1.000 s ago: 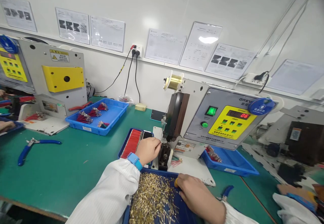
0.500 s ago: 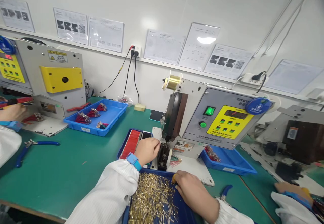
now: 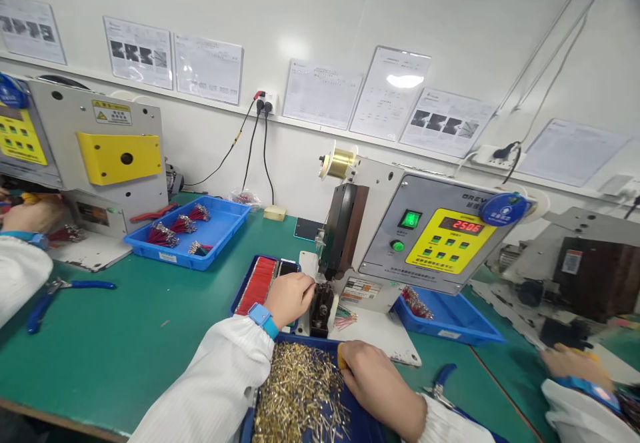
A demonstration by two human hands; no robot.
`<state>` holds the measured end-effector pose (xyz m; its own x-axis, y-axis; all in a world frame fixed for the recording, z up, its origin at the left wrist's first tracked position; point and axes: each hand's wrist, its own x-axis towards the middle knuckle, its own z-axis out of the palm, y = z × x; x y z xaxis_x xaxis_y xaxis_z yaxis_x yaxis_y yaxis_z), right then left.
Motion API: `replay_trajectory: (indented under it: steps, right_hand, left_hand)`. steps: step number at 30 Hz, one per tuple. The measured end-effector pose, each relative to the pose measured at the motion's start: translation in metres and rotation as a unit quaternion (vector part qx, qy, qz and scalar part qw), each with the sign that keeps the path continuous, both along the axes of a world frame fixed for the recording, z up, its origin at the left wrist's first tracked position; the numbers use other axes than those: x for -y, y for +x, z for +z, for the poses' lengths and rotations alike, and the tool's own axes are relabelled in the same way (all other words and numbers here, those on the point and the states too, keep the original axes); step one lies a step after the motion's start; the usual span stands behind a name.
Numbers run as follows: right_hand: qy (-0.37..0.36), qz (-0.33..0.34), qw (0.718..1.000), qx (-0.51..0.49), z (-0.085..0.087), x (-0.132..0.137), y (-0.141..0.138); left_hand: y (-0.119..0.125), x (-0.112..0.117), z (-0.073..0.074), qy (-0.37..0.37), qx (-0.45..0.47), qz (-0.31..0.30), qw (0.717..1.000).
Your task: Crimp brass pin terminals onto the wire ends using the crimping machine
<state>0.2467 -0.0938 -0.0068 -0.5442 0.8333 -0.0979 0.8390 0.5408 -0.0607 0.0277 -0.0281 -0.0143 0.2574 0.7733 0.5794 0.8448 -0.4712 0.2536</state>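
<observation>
I have my left hand (image 3: 289, 299), with a blue wrist strap (image 3: 263, 320) around its wrist, curled closed right beside the dark crimping applicator (image 3: 323, 309) of a terminal crimping machine (image 3: 425, 246), but I cannot tell what it pinches. My right hand (image 3: 376, 383), its fingers loosely curled, is just above a blue tray (image 3: 249, 423) heaped with loose brass terminals (image 3: 297, 389), and I cannot tell whether it grips anything. Past my left hand, a second blue tray (image 3: 234, 303) holds a neat row of red wires (image 3: 257, 285).
</observation>
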Motion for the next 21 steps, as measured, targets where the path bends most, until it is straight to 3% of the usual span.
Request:
replay_trajectory:
  steps: [6,12,17,21]
  right_hand:
    - [0.027,-0.037,0.998,-0.05,-0.005,-0.01,0.005]
    - [0.028,-0.008,0.995,-0.097,-0.004,-0.009,0.006]
    - [-0.022,-0.026,0.982,-0.187,-0.002,-0.01,0.005]
    - [-0.101,-0.056,0.965,-0.235,0.001,-0.013,0.007]
  left_hand:
    - [0.0,0.001,0.001,-0.008,-0.002,0.001,1.0]
    - [0.001,0.001,0.0,-0.01,0.001,0.001,1.0]
    - [0.0,0.0,0.0,-0.009,0.001,-0.001,1.0]
    - [0.0,0.0,0.0,-0.014,0.002,-0.002,1.0]
